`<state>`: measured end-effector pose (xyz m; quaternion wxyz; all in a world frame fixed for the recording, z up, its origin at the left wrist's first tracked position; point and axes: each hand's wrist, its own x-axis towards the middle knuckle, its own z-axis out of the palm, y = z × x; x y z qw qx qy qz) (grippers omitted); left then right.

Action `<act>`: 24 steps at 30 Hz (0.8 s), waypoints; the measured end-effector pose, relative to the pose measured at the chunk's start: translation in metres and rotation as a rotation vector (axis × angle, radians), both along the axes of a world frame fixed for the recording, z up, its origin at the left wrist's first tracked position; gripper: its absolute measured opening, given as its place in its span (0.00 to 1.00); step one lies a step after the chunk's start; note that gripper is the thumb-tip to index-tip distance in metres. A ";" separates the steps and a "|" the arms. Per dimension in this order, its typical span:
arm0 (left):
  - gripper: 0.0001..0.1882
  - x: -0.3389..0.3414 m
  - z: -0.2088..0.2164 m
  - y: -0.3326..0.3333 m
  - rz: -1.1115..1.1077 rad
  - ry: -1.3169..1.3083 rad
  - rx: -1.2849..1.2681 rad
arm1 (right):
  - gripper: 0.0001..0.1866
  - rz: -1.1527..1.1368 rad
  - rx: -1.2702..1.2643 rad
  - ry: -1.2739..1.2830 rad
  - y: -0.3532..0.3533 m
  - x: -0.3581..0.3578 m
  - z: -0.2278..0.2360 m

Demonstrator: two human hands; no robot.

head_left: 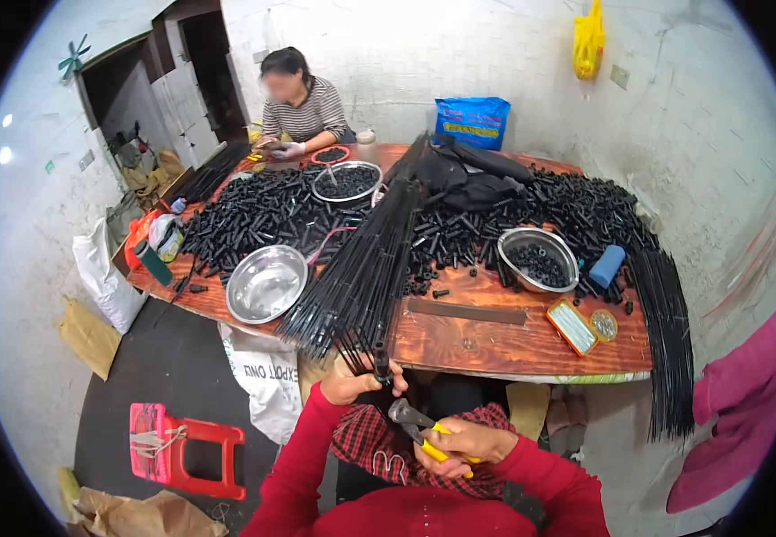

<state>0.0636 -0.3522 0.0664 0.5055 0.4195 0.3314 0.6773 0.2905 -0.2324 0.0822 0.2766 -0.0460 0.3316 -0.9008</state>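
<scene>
Just past the table's near edge, my left hand [352, 385] is closed around the lower end of a short black tubular part [381, 358]. My right hand [473, 443] grips the yellow handles of pincers [406, 413]; their dark metal jaws point at the left hand but stay apart from it. Above the left hand, a long fan of thin black rods [357, 268] lies across the table and overhangs its edge. Whether those rods join the tubular part, I cannot tell. Red checked cloth [361, 438] covers my lap beneath both hands.
Black tubular pieces [263, 210] are heaped over the wooden table [460, 345]. Metal bowls [267, 285] stand among them, beside a flat dark bar [467, 311] and an orange-rimmed box [572, 326]. Another person [303, 107] works at the far left. A red stool [213, 456] stands at lower left.
</scene>
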 end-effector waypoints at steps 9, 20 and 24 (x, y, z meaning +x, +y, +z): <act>0.20 -0.008 -0.012 0.009 0.434 0.071 -0.052 | 0.14 -0.744 0.893 -0.072 0.099 0.077 0.010; 0.22 -0.002 -0.015 0.026 0.410 0.026 -0.120 | 0.16 -1.264 2.361 -0.579 0.298 0.170 -0.042; 0.22 -0.001 -0.013 0.025 0.436 0.061 -0.135 | 0.15 -0.999 2.393 -0.638 0.319 0.148 -0.042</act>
